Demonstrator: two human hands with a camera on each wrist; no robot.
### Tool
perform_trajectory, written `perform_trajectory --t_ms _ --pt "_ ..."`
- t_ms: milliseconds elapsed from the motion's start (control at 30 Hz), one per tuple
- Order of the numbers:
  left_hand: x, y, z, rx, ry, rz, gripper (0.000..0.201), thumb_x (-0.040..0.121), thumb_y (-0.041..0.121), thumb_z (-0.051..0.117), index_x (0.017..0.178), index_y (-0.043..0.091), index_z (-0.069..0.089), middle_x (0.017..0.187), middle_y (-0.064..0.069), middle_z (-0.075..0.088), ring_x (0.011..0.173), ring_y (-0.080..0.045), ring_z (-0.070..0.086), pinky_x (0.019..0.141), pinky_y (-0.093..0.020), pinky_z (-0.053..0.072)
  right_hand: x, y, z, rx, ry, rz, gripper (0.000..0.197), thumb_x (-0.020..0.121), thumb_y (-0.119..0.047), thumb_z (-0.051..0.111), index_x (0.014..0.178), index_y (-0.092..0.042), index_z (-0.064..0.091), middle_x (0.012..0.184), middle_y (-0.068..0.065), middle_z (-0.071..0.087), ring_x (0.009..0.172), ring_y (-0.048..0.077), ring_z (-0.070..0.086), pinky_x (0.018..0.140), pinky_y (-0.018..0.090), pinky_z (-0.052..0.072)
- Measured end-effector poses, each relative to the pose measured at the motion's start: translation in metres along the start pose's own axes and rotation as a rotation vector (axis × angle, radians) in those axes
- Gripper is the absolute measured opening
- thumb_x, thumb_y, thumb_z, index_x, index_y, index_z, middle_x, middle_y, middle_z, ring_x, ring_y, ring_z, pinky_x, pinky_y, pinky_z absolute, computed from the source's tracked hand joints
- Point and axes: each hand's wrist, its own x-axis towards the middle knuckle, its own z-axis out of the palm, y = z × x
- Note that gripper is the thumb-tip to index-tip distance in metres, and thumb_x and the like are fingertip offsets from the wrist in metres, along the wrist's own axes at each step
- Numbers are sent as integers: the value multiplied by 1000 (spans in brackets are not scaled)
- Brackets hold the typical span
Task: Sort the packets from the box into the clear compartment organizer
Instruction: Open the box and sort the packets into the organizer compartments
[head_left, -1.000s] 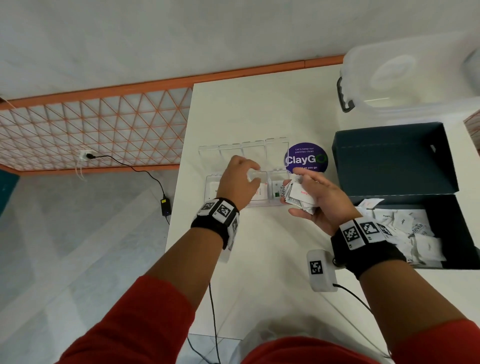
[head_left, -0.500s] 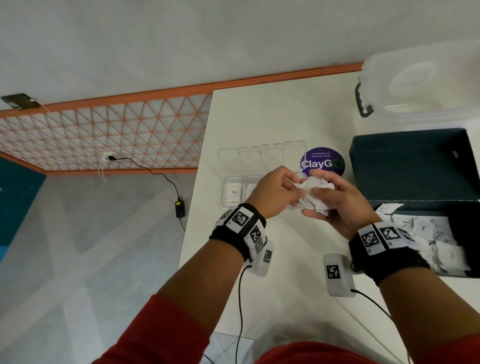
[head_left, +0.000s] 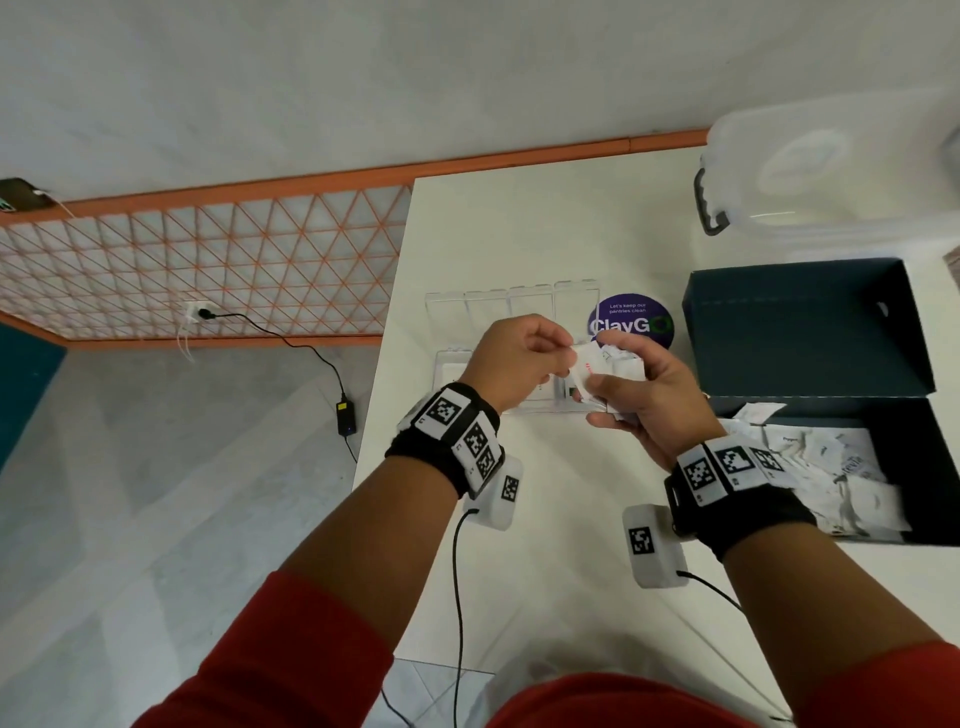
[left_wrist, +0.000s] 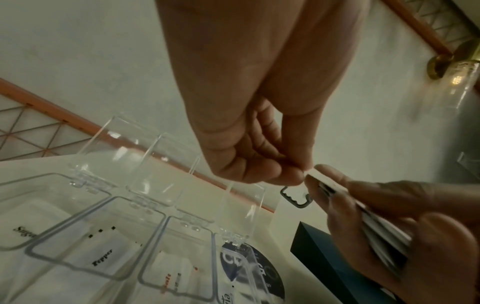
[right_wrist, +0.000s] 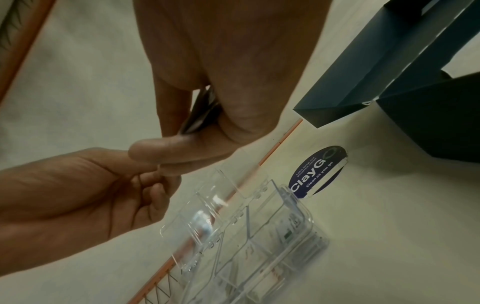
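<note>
My clear organizer (head_left: 519, 358) sits on the white table (head_left: 545, 234) with its four lids (left_wrist: 145, 162) flipped up. From the left, its little rooms hold a Sugar packet (left_wrist: 24, 234), a Pepper packet (left_wrist: 102, 257), a Salt packet (left_wrist: 166, 281) and one more I can't read. My left hand (head_left: 514, 364) has its grip pinching the corner of one white packet (head_left: 589, 366) (it has a bit of red on it). My right hand (head_left: 644, 400) has its grip curled round a stack of packets (left_wrist: 376, 232), right over the organizer. My hands hide most of the stack. Further right, the dark box (head_left: 893, 431) lies open with lots of white packets (head_left: 831, 478) inside. Its far side is cut off.
</note>
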Motion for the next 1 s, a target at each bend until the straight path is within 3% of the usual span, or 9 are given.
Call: perform_trajectory --t_ms 200,367,533,600,667,733,767,900,1000 --pt "12 -7 -16 28 82 20 14 80 4 72 79 17 68 68 0 70 61 -8 67 55 -14 48 0 1 -3 0 20 36 45 82 11 70 97 -31 78 108 7 75 88 29 76 57 31 60" --pt "26 -21 -31 129 130 -14 10 80 8 73 81 18 69 71 1 70 61 -6 64 60 -21 51 2 2 -8 68 29 72 39 88 7 66 116 -20 68 114 9 74 97 33 74 63 37 62" --pt "37 -34 -34 307 106 -45 12 83 12 72 82 24 68 81 2 70 77 -14 67 66 -22 53 3 8 -18 168 76 122 34 95 4 56 120 -17 61 119 8 72 104 35 72 72 47 61" --pt "42 -40 -31 389 89 -40 11 84 11 71 85 22 70 81 3 68 77 -9 64 71 -17 49 3 10 -20 214 81 165 35 95 6 50 119 -17 62 121 10 71 104 36 71 70 46 61" --pt "45 -44 -27 455 68 -33 10 85 10 69 88 19 72 77 7 64 70 0 58 63 -5 42 3 10 -20 246 60 201 40 92 9 44 117 -17 62 125 14 69 105 40 70 66 41 60" --pt "46 -48 -22 523 63 -26 11 85 8 66 90 16 73 78 7 63 68 0 56 57 0 38 2 11 -21 275 27 228 44 89 11 38 115 -17 60 127 15 68 105 45 69 62 37 60" --pt "46 -50 -19 556 61 -14 12 86 7 65 90 15 73 82 4 65 71 -4 58 59 -2 39 2 11 -21 292 8 237 45 89 12 37 115 -17 59 127 15 68 105 47 68 61 35 59" --pt "43 -59 -10 792 -40 43 15 90 8 60 100 12 70 113 -5 64 103 -21 59 88 -29 46 1 9 -20 304 -34 241 50 89 14 39 123 -18 56 123 13 70 104 49 68 58 33 59" --pt "38 -64 -9 831 -30 113 15 91 12 60 104 12 67 123 -2 53 105 -20 56 91 -31 44 2 9 -23 246 -15 197 51 89 15 47 125 -18 59 122 11 71 107 45 68 58 32 57"
